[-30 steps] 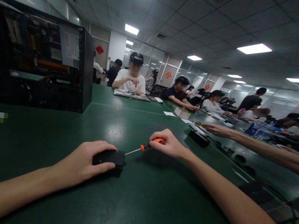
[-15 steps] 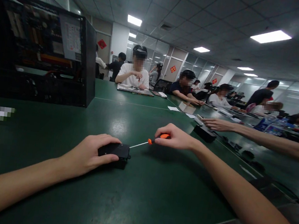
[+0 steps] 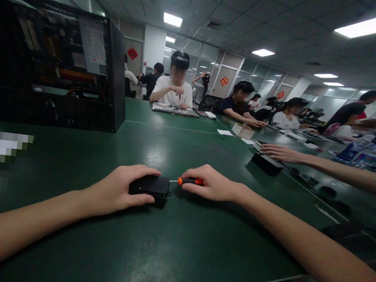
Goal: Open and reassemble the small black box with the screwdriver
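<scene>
Your left hand point(image 3: 117, 192) is gripping a small black box point(image 3: 149, 187) steady on the table point(image 3: 175, 248) while your right hand point(image 3: 210, 183) is pressing an orange-handled screwdriver point(image 3: 188, 181) into its side.

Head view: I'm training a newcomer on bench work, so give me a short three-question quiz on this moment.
1. True or false: the left hand rests on the black box.
2. What does the right hand hold? A) pliers B) screwdriver C) brush
3. Fill in: the open computer case stands on the green ____.

Key: 1 true; 2 B; 3 table.
</scene>
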The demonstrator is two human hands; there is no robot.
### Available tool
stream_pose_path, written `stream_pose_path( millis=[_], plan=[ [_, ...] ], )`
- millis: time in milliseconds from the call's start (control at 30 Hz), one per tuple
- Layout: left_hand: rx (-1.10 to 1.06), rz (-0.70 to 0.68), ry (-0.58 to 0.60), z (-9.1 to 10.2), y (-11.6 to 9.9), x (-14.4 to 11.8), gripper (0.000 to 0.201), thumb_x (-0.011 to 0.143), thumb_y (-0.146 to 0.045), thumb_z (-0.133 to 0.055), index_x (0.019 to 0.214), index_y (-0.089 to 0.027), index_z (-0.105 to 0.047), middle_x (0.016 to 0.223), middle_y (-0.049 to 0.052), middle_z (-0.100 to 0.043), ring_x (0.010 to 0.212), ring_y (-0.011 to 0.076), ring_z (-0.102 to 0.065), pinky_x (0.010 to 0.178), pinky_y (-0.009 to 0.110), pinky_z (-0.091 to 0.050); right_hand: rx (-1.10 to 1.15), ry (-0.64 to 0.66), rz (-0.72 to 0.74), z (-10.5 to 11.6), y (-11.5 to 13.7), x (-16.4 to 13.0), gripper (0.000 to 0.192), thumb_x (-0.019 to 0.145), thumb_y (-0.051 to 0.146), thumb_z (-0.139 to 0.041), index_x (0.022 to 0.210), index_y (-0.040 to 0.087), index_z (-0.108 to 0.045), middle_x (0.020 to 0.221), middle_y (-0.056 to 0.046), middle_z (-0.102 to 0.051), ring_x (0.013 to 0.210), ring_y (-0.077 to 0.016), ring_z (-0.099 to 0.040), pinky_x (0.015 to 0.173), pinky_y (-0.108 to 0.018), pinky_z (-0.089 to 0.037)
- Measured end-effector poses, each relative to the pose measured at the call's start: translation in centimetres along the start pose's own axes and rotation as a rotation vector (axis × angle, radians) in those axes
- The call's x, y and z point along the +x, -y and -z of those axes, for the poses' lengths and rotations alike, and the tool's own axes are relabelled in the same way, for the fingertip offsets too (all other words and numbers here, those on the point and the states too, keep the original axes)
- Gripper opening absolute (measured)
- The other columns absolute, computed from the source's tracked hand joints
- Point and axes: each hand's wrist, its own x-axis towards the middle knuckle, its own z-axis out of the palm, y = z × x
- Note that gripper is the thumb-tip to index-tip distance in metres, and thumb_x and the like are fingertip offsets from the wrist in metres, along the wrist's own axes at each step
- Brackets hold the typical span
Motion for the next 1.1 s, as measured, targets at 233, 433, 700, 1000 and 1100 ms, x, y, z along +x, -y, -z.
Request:
stream_pose_path(
  millis=[233, 433, 700, 1000, 1100],
  plan=[
    [-0.073, 0.108, 0.136, 1.6, 0.6, -0.2, 0.047, 0.084, -0.047, -0.076, 0.123, -0.022, -0.069, 0.111, 0.004, -0.077, 0.097, 0.0247, -0.072, 0.084, 0.030, -0.053, -0.241, -0.045, 0.077, -0.5, 1.8, -0.1, 0.033, 0.103, 0.038, -0.048, 0.115, 0.014, -0.067, 0.098, -0.009, -0.074, 0.080, -0.0159, -0.067, 0.072, -0.025, -0.046],
    [-0.125, 0.175, 0.069, 0.4, 0.6, -0.1, 0.050, 0.080, -0.052, -0.077, 0.117, -0.020, -0.070, 0.099, 0.003, -0.077, 0.085, 0.0241, -0.072, 0.073, 0.029, -0.052, -0.061, -0.076, 0.060, -1.8, 1.5, 0.3, 0.032, 0.104, 0.037, -0.048, 0.113, 0.012, -0.067, 0.090, -0.008, -0.072, 0.074, -0.0138, -0.064, 0.069, -0.023, -0.045],
    [-0.092, 0.127, 0.044, 0.4, 0.4, 0.0, 0.046, 0.086, -0.052, -0.070, 0.119, -0.021, -0.070, 0.107, 0.007, -0.076, 0.093, 0.0263, -0.071, 0.083, 0.033, -0.053, -0.130, -0.079, 0.106, -0.6, 0.8, 0.0, 0.032, 0.102, 0.037, -0.051, 0.112, 0.014, -0.070, 0.094, -0.009, -0.074, 0.079, -0.0154, -0.067, 0.072, -0.025, -0.047],
    [-0.100, 0.139, -0.019, 0.4, 0.0, -0.1, 0.042, 0.088, -0.049, -0.067, 0.117, -0.020, -0.072, 0.110, 0.007, -0.077, 0.096, 0.0275, -0.071, 0.087, 0.036, -0.054, -0.168, -0.073, 0.206, 0.9, 1.3, -0.9, 0.042, 0.101, 0.030, -0.052, 0.139, 0.015, -0.060, 0.099, -0.008, -0.075, 0.073, -0.0122, -0.065, 0.067, -0.023, -0.045],
    [-0.158, 0.140, -0.088, 0.2, -0.2, -0.1, 0.038, 0.088, -0.049, -0.067, 0.112, -0.020, -0.073, 0.107, 0.007, -0.078, 0.097, 0.0279, -0.071, 0.090, 0.037, -0.054, -0.175, -0.054, 0.226, 0.7, 1.4, -0.8, 0.041, 0.101, 0.029, -0.050, 0.138, 0.014, -0.061, 0.090, -0.007, -0.073, 0.068, -0.0116, -0.062, 0.063, -0.022, -0.042]
  ],
)
